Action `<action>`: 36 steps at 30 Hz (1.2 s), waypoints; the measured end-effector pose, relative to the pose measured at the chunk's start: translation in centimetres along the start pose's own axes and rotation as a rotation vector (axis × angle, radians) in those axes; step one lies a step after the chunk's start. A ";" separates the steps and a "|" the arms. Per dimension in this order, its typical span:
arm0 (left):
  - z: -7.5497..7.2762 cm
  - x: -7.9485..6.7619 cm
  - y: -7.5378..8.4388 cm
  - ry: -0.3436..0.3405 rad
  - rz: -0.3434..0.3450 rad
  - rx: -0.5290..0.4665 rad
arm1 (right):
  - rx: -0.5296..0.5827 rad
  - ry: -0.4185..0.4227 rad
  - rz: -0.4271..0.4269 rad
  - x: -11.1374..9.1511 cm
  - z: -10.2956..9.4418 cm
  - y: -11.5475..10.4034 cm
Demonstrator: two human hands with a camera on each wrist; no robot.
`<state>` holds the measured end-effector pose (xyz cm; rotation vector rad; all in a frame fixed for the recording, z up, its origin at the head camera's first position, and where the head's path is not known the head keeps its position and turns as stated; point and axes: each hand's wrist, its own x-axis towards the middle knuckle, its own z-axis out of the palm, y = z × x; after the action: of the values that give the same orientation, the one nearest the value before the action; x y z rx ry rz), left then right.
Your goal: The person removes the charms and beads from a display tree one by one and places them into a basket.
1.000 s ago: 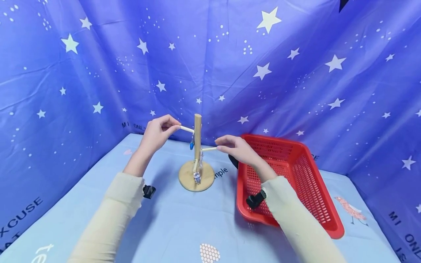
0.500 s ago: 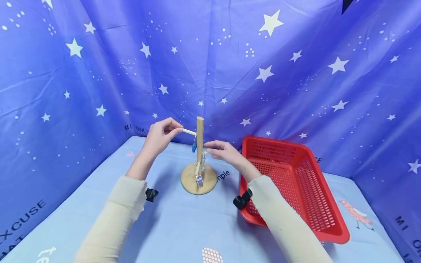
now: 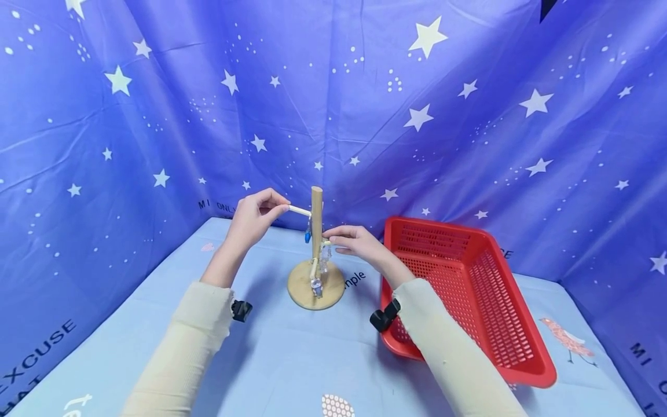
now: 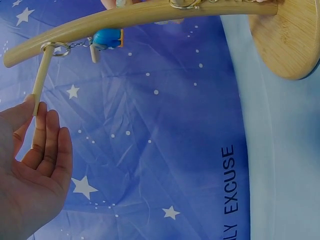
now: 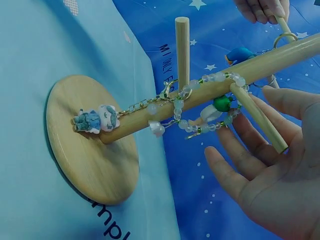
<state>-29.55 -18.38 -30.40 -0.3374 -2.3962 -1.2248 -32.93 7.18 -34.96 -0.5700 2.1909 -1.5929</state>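
Note:
A wooden stand (image 3: 316,231) with a round base (image 5: 92,170) holds trinkets on its pegs. My left hand (image 3: 252,217) pinches the end of the upper left peg (image 4: 42,75); a blue bird-like keychain (image 4: 107,38) hangs there by its ring. On the right peg (image 5: 262,120) a clear beaded bracelet (image 5: 202,128) is looped, and a green charm (image 5: 222,103) shows behind it. My right hand (image 5: 280,175) surrounds this peg with loosely spread fingers, some behind the bracelet; whether they touch it is unclear. A doll keychain (image 5: 95,120) hangs from the front peg (image 5: 183,55).
To the right of the stand is a red perforated basket (image 3: 466,359), partly behind my right forearm. Pale blue cloth (image 3: 292,359) covers the table. A purple-blue star-printed curtain (image 3: 333,116) rises close behind the stand.
My right hand has moved left along the right peg toward the pole, and the bracelet has shifted slightly outward. The left hand keeps its pinch on the upper peg. The head view has shifted slightly.

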 end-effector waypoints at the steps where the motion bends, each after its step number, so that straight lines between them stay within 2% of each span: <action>1: 0.0 0.0 0.0 0.000 0.003 -0.001 | -0.006 0.005 0.001 0.0 0.0 0.0; 8: 0.0 -0.1 0.0 -0.002 0.005 -0.008 | -0.030 0.007 0.025 -0.3 -0.4 0.2; 16: 0.0 -0.2 0.0 -0.002 0.000 -0.010 | 0.004 0.008 0.038 -0.6 -0.5 0.4; 22: 0.1 -0.1 0.2 -0.003 0.008 -0.004 | 0.052 0.046 0.037 -1.0 -0.7 0.8; 36: 0.1 -0.2 0.2 0.005 0.010 0.007 | 0.084 0.137 0.014 -2.0 -1.4 0.7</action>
<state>-29.34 -18.18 -30.37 -0.3431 -2.3913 -1.2108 -32.00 9.56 -35.12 -0.4315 2.2061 -1.7550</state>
